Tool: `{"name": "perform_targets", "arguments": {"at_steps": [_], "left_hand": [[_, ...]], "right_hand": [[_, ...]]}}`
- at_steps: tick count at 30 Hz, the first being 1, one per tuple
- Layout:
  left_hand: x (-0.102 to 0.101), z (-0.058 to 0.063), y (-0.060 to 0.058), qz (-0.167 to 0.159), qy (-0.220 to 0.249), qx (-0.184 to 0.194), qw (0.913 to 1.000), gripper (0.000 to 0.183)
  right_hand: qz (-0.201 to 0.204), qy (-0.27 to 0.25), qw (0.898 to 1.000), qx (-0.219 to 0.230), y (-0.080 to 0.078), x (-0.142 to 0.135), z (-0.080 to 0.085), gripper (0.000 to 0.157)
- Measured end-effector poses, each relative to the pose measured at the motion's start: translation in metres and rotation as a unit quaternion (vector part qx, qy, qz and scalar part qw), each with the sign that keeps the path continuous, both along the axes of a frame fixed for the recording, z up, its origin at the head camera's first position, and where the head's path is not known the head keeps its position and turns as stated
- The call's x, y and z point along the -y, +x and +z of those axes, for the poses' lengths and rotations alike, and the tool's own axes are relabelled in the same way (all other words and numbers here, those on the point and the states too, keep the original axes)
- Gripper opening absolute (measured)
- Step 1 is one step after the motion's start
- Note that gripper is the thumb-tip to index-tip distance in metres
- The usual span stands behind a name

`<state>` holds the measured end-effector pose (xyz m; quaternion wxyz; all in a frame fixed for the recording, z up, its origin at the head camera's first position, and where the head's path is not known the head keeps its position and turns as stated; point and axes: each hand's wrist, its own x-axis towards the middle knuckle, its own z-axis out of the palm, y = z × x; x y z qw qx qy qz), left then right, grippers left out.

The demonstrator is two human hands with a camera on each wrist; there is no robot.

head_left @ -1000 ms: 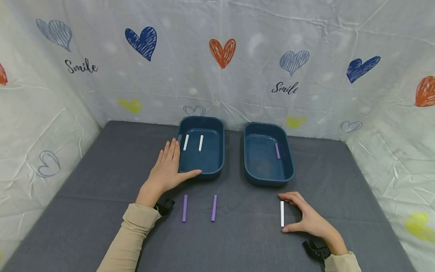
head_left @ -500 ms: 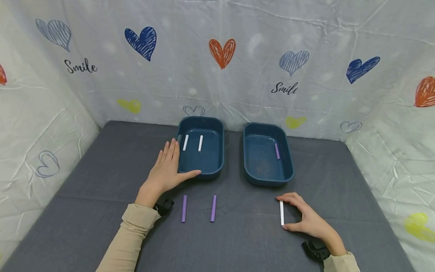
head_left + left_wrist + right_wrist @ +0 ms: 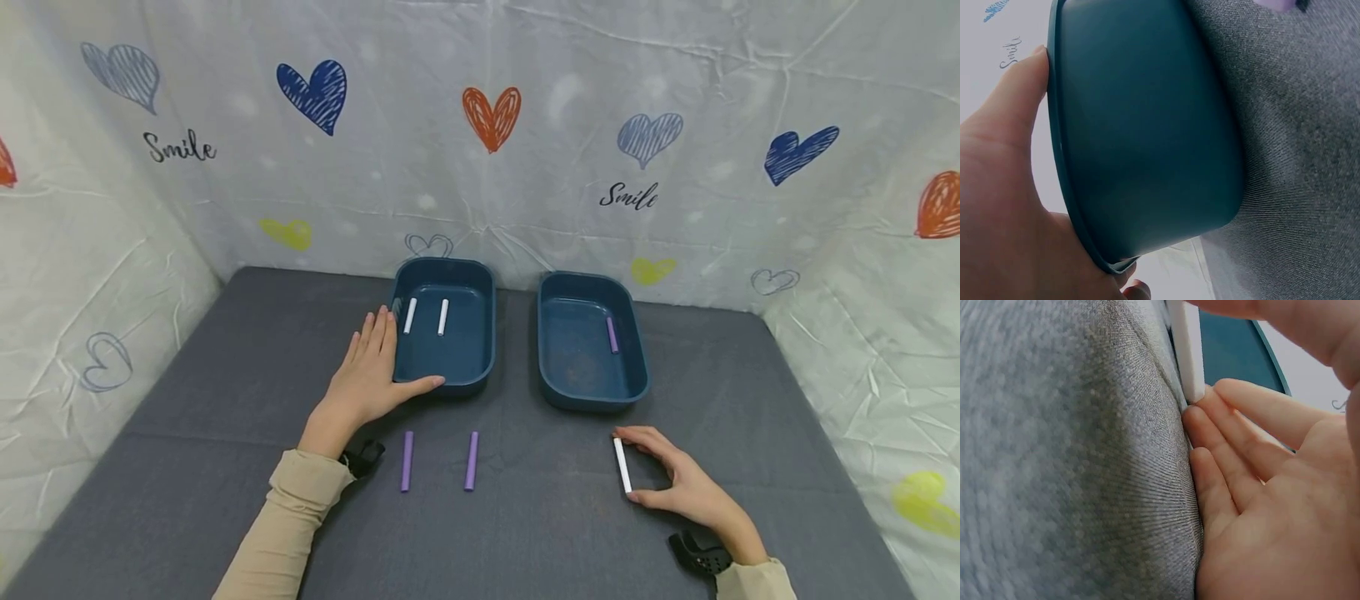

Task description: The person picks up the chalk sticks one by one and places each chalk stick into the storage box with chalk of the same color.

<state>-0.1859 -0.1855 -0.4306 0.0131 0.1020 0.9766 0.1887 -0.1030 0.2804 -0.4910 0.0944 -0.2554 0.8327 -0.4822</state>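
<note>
With thumb and fingertips at its two ends, my right hand [image 3: 686,479] pinches a white stick of chalk [image 3: 622,465] at the table's right side. The right wrist view shows the chalk [image 3: 1192,356] close up, near the grey cloth. My left hand [image 3: 363,379] rests against the left blue tray [image 3: 491,333], fingers straight along its left side and thumb on the front rim. Inside that tray lie two white chalks [image 3: 443,317]. A single purple chalk [image 3: 612,335] lies in the right blue tray [image 3: 592,404].
Two purple chalks, one on the left [image 3: 407,462] and one on the right [image 3: 471,462], lie on the grey tablecloth [image 3: 540,533] before the left tray. A white curtain [image 3: 555,100] printed with hearts stands behind the trays and at both sides.
My right thumb and fingers have closed onto the ends of the white chalk, which has turned slightly, its far end leaning left. The left hand and both trays have stayed in place.
</note>
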Motion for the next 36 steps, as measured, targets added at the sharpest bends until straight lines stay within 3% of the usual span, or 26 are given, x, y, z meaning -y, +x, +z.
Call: {"name": "perform_targets", "arguments": {"at_steps": [13,36], "left_hand": [[-0.001,-0.004,-0.002,0.002,0.002,-0.009,1.0,0.129],[0.001,-0.001,-0.001,0.001,-0.003,-0.002,1.0,0.131]], "right_hand": [[0.05,-0.032,0.996,0.067,-0.002,0.008,0.011,0.073],[0.053,-0.016,0.997,0.061,-0.012,0.03,0.028,0.073]]}}
